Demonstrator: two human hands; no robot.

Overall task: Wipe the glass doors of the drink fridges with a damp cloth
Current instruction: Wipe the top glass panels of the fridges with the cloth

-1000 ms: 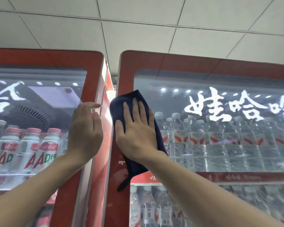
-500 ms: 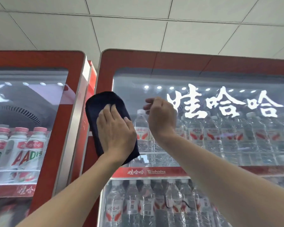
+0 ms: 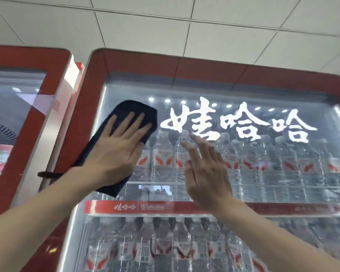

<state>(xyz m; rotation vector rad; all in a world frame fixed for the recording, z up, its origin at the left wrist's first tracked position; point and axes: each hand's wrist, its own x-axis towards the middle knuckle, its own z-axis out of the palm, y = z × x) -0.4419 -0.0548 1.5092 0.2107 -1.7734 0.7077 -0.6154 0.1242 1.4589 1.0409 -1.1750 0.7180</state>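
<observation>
Up near the top-left of the rt-hand glass door (image 3: 273,173), you're pressing the dark cloth (image 3: 134,109) flat w/ your left hand (image 3: 116,154), fingers spread straight, not curling round it. Your right hand (image 3: 206,173) is hovering beside it, fingers straight, holding nothing; glass contact unclear. Wiping step is looking early: next you're needing firm strokes rightward, then down.

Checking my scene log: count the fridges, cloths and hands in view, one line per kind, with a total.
Fridges: 2, the left fridge and the right fridge
Cloths: 1, the dark cloth
Hands: 2, the left hand flat on the cloth and the right hand
Total: 5
</observation>
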